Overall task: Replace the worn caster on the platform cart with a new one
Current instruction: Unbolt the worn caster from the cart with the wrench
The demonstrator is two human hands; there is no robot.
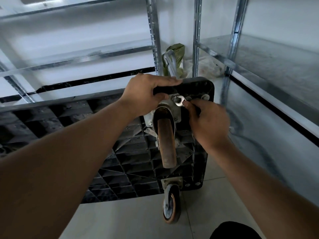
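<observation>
Galvanised steel shelving (153, 40) behind holds a crumpled green bag (174, 56). Left hand (146, 95) fingers curl over the ribbed black plastic cart deck (205, 87); right hand (208, 121) pinches a silver open-end wrench (180, 101) by the rusty-brown caster wheel (166, 142).

- left hand (146, 95) reaches forward on a bare forearm; fingers curled over, thumb tucked beneath, gripping
- right hand (208, 123) beside it, slightly blurred; fingertips (187, 105) pinched together; wrist bent inward

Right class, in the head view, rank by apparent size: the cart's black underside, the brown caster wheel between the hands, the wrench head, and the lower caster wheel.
1. Cart underside
2. Brown caster wheel
3. Lower caster wheel, though distances to the camera differ
4. Wrench head
</observation>
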